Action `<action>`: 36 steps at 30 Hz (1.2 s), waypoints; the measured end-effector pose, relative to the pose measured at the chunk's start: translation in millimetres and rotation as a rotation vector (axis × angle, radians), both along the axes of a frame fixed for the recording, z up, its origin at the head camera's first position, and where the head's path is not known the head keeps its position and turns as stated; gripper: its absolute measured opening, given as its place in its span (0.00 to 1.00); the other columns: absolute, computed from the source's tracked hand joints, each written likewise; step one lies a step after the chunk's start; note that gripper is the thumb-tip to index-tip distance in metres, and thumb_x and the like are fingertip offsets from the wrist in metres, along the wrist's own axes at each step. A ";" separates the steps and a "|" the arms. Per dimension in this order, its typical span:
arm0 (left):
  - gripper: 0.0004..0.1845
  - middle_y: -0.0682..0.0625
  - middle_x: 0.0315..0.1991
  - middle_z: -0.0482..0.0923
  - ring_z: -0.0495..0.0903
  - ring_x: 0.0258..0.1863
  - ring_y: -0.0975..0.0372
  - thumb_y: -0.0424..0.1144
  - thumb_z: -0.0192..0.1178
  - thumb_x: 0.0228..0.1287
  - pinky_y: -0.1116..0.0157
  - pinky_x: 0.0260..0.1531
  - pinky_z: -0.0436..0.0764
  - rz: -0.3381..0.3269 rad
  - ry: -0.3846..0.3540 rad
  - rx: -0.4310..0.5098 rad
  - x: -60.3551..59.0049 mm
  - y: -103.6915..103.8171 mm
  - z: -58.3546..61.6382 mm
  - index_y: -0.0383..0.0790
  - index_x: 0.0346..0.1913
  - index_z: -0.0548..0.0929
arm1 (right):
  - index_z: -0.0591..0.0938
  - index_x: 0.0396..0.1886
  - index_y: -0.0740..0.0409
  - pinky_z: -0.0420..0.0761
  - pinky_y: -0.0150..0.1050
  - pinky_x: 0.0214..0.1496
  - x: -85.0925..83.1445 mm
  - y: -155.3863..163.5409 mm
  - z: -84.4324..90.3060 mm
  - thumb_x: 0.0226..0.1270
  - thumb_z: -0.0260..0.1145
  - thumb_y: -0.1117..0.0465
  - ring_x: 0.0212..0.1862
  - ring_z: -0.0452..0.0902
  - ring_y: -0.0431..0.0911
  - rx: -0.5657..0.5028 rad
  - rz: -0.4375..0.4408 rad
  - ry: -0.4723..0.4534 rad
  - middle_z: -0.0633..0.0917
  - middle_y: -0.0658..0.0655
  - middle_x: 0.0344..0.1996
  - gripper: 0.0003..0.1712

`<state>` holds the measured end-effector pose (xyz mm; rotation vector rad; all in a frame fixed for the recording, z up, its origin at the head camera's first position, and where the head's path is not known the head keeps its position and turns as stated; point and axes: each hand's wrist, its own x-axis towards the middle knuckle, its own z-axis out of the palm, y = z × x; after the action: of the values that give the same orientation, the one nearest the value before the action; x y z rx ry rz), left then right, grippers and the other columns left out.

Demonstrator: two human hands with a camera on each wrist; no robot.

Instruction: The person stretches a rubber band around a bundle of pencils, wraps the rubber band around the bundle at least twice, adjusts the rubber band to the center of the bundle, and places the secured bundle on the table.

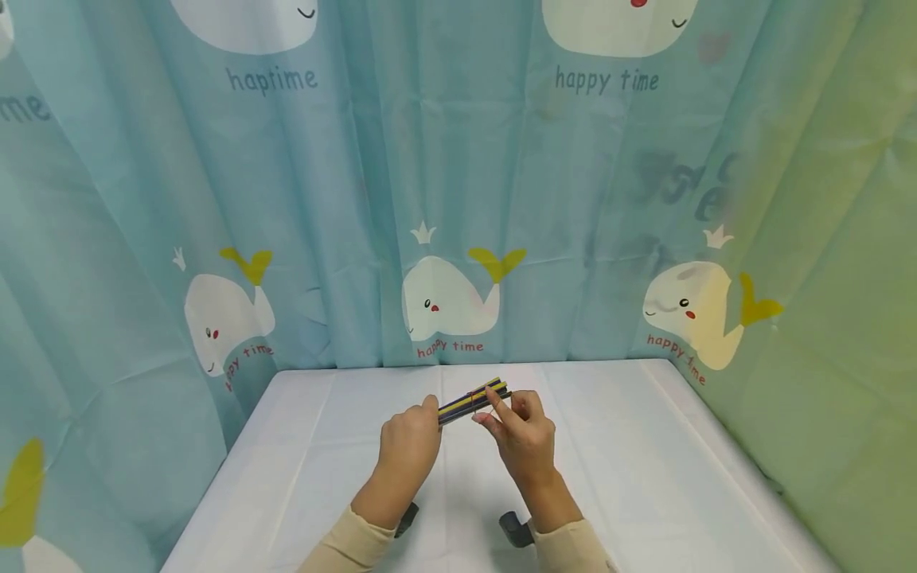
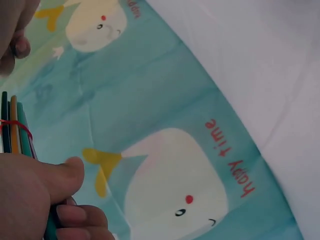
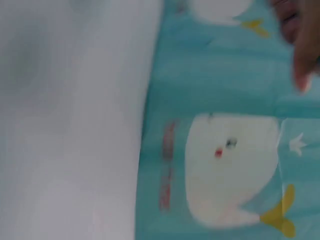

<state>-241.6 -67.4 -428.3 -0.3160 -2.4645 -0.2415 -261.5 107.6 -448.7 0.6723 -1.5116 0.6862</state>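
Holding a bundle of coloured sticks [image 1: 474,399] between both hands, we keep it lifted above the tabletop [image 1: 645,477], near the middle of its far edge. The bundle slants, its right end a little farther from us than its left. In the left wrist view we see green and orange sticks side by side with a thin red rubber band [image 2: 17,126] wrapped across them. Our left hand [image 1: 410,444] grips the near-left end of the bundle, thumb pressed along the sticks and fingers curled beneath them. Our right hand [image 1: 523,434] pinches the bundle toward its right end, with the forefinger laid over the top of the sticks and the other fingers folded under. The right wrist view is blurred and shows only fingertips [image 3: 302,55] at its upper right edge, so we cannot read the grip from there.

A white cloth covers the tabletop, creased in long folds. Behind its far edge and along both sides hangs a pale blue curtain [image 1: 344,199] printed with white whales and the words "happy time". Cream sleeves [image 1: 344,545] cover both of our forearms.
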 end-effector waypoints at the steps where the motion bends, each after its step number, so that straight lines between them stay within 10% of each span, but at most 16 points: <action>1: 0.18 0.47 0.14 0.77 0.75 0.09 0.57 0.35 0.76 0.46 0.62 0.08 0.71 0.005 -0.004 0.009 0.1 1.0 0.6 0.39 0.26 0.72 | 0.87 0.41 0.67 0.60 0.23 0.16 0.9 -2.2 -1.2 0.62 0.63 0.43 0.19 0.56 0.36 -0.056 0.037 -0.034 0.69 0.58 0.25 0.29; 6: 0.19 0.45 0.15 0.77 0.75 0.10 0.55 0.35 0.76 0.47 0.61 0.08 0.72 0.044 -0.022 0.051 -1.0 3.8 1.3 0.38 0.26 0.71 | 0.83 0.28 0.71 0.75 0.28 0.19 20.5 -21.9 -3.6 0.69 0.54 0.39 0.31 0.77 0.36 -0.373 0.268 -0.399 0.71 0.62 0.38 0.36; 12: 0.19 0.45 0.16 0.75 0.77 0.12 0.54 0.32 0.75 0.46 0.59 0.10 0.73 0.070 0.090 0.081 -5.0 5.4 -0.3 0.38 0.27 0.70 | 0.73 0.63 0.71 0.83 0.47 0.32 44.9 -38.5 13.2 0.77 0.44 0.41 0.29 0.73 0.39 -0.876 0.635 -0.900 0.66 0.62 0.62 0.38; 16: 0.18 0.45 0.18 0.76 0.78 0.14 0.55 0.33 0.75 0.48 0.60 0.13 0.74 0.028 0.256 0.059 -11.7 0.7 -0.8 0.37 0.28 0.72 | 0.74 0.63 0.69 0.82 0.53 0.37 45.3 -32.3 25.8 0.70 0.47 0.32 0.30 0.78 0.42 -1.116 0.850 -1.076 0.71 0.59 0.61 0.45; 23: 0.14 0.46 0.19 0.74 0.74 0.13 0.57 0.40 0.69 0.60 0.62 0.13 0.67 -0.124 0.443 -0.014 -18.9 -19.2 -2.2 0.37 0.30 0.75 | 0.86 0.43 0.53 0.81 0.57 0.38 37.7 -14.1 27.8 0.74 0.51 0.39 0.35 0.85 0.49 -0.988 1.046 -1.210 0.84 0.54 0.44 0.27; 36: 0.16 0.50 0.19 0.70 0.73 0.14 0.57 0.44 0.51 0.74 0.63 0.16 0.65 -0.326 0.536 -0.148 -22.8 -44.4 -1.1 0.41 0.27 0.77 | 0.73 0.58 0.79 0.79 0.58 0.45 21.3 6.3 27.9 0.74 0.54 0.45 0.42 0.85 0.52 -0.659 1.129 -1.484 0.82 0.60 0.53 0.37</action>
<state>-264.4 -111.8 -429.4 -0.7446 -1.8956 -0.0913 -240.2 113.9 -420.8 0.3900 -1.8228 2.8472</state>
